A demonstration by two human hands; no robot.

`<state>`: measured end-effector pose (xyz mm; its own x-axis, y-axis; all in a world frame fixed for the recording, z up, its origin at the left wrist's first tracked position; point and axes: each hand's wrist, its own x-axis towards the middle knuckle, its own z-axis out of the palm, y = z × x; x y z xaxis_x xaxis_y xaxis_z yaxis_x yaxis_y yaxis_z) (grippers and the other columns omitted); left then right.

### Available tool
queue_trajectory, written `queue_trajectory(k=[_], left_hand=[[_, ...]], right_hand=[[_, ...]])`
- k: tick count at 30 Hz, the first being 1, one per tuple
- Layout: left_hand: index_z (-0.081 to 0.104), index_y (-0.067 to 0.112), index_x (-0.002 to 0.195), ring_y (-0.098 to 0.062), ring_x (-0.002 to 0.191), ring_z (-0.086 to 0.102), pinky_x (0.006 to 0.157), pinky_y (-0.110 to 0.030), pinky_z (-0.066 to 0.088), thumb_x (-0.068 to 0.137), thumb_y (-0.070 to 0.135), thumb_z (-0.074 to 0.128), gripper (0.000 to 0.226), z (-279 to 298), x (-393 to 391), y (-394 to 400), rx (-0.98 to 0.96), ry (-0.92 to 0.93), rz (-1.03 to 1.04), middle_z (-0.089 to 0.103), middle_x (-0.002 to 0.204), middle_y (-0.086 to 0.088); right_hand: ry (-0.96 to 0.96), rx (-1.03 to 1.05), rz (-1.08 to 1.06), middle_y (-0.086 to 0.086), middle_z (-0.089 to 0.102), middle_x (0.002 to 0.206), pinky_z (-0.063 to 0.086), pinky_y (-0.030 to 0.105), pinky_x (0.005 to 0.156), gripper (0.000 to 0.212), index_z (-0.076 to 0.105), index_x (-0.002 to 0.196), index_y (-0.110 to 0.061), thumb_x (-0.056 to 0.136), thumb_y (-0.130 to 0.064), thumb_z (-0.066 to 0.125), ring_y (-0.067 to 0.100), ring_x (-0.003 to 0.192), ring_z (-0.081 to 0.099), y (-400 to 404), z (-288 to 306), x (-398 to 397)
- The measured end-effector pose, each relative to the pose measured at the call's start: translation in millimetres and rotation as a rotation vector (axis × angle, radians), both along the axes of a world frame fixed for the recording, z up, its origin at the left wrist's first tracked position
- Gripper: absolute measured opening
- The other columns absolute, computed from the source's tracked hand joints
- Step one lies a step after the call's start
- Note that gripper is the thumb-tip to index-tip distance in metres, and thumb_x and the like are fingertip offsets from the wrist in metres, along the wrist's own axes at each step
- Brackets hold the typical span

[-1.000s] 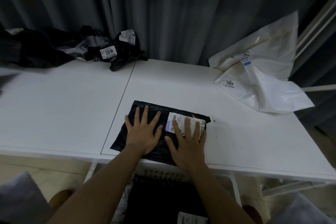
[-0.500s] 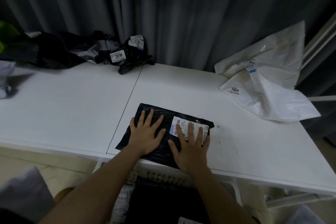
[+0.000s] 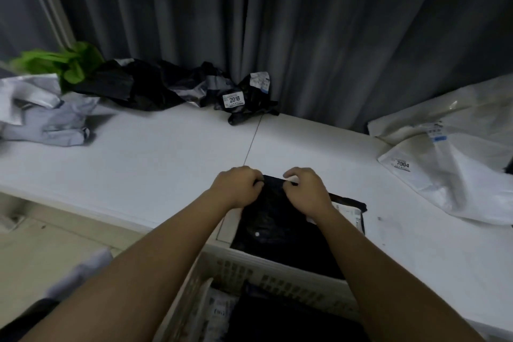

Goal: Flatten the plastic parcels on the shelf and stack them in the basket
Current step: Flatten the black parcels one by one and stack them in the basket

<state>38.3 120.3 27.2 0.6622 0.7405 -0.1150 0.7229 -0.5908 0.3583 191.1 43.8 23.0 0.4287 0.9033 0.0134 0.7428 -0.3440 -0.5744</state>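
1. Half a second earlier both hands were spread flat, fingers straight, on the black parcel (image 3: 280, 228); now the fingers are curled and its far edge is pinched by both.
2. The left hand (image 3: 236, 187) is closed on the far left corner of that edge; the right hand (image 3: 305, 191) is closed on the same edge just beside it, so each grip is narrow and holds the plastic.
3. The parcel was lying wholly on the white shelf (image 3: 155, 164) before; its near part now overhangs the front edge and hangs above the basket (image 3: 249, 272) (whether the rim is touched cannot be told).
4. The parcel's long axis was running left to right along the shelf front; its visible length now runs from the pinched far edge toward the person, with the white label (image 3: 349, 214) showing at its right side, partly hidden by the right wrist.
5. More of the left end of the shelf is seen than earlier: a green bag (image 3: 66, 64), a grey-white crumpled parcel (image 3: 47, 119) and the black crumpled parcels (image 3: 172, 86) against the grey curtain (image 3: 305, 30), one marked 2018.
6. White parcels (image 3: 449, 164), one marked 7004, lie at the right end, well apart from the hands.
7. Dark flat parcels and a labelled one lie inside the basket below the forearms.
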Motion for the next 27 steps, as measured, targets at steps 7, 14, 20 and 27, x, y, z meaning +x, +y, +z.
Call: queue_trajectory(k=[7, 14, 20, 27], left_hand=[[0.052, 0.022, 0.131, -0.025, 0.116, 0.053, 0.089, -0.034, 0.041, 0.096, 0.021, 0.041, 0.037, 1.8, -32.1, 57.4, 0.128, -0.089, 0.246, 0.057, 0.128, -0.003], [0.054, 0.019, 0.131, -0.029, 0.119, 0.048, 0.094, -0.037, 0.042, 0.096, 0.020, 0.043, 0.037, -12.2, -47.0, 126.7, 0.133, -0.196, 0.355, 0.050, 0.134, -0.009], [0.053, 0.019, 0.131, -0.028, 0.120, 0.047, 0.095, -0.037, 0.041, 0.096, 0.021, 0.043, 0.037, -17.8, -45.4, 166.0, 0.184, -0.188, 0.360, 0.051, 0.133, -0.008], [0.055, 0.024, 0.128, -0.026, 0.125, 0.044, 0.111, -0.047, 0.026, 0.096, 0.022, 0.041, 0.035, -19.4, -45.2, 181.5, 0.199, -0.173, 0.376, 0.050, 0.135, -0.004]], right_hand=[[-0.035, 0.124, 0.104, 0.002, 0.055, 0.125, 0.033, 0.015, 0.080, 0.023, 0.067, 0.106, -0.016, 0.089, -0.008, 0.054, 0.016, 0.111, 0.052, 72.2, -9.7, -30.1], [-0.256, 0.197, 0.148, 0.007, 0.040, 0.137, 0.039, 0.035, 0.099, 0.050, 0.048, 0.136, -0.019, 0.089, -0.029, 0.063, 0.026, 0.124, 0.040, 159.8, -20.9, -43.6], [-0.674, 0.201, 0.114, 0.013, 0.007, 0.159, 0.003, 0.053, 0.116, 0.100, 0.009, 0.154, -0.026, 0.078, -0.046, 0.072, 0.037, 0.145, 0.003, 228.3, -13.4, -47.7], [-1.074, -0.169, 0.211, 0.016, 0.012, 0.158, -0.015, 0.057, 0.111, 0.112, -0.021, 0.149, -0.025, 0.082, -0.033, 0.068, 0.034, 0.147, -0.005, 278.6, 3.3, -42.4]])
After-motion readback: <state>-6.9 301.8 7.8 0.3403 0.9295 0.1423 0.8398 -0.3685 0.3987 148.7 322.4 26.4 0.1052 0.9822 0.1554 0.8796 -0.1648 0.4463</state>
